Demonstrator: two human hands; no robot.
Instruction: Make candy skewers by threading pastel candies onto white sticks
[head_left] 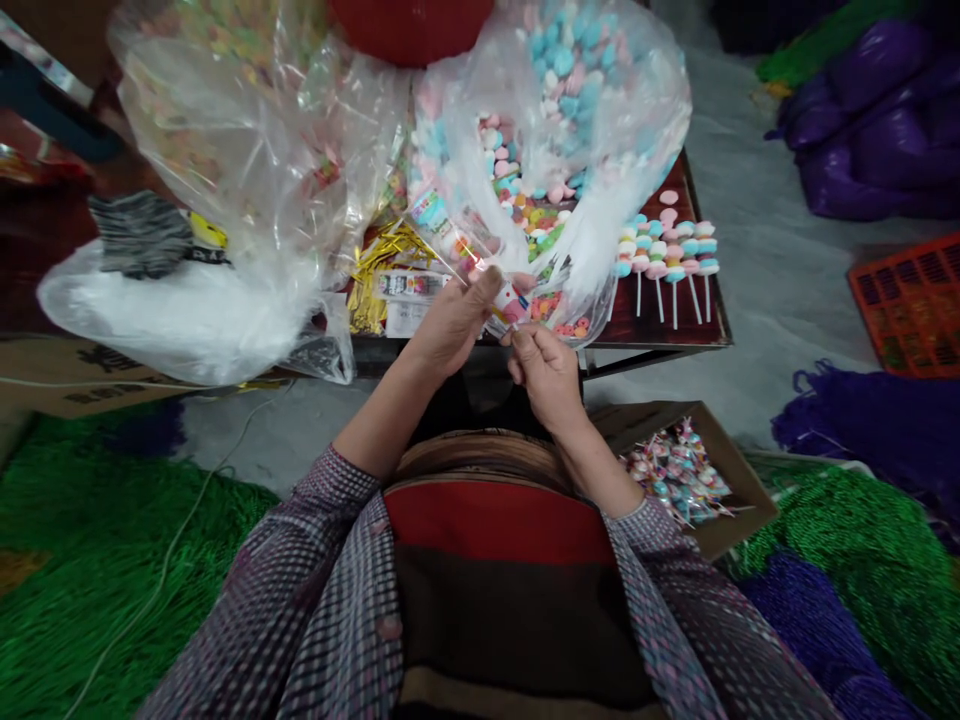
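Observation:
A clear printed candy bag (442, 225) slants over the table's front edge, with pink candy showing inside it. My left hand (459, 315) is closed around the middle of this bag, thumb on top. At its lower end my right hand (549, 370) pinches the gathered part; whether a stick is between the fingers is hidden. Gold twist ties (386, 255) and a stack of printed wrappers (411, 286) lie just left of my left hand. To the right, several marshmallow lollipops (675, 250) lie in a row, their white sticks toward me.
Large plastic bags of marshmallows (574, 85) and ring-shaped gummies (255, 110) cover the table (645, 328). Beside my right forearm a cardboard box (742, 470) holds wrapped lollipops (682, 475). Green strands (150, 540) lie left on the floor; an orange crate (911, 305) stands right.

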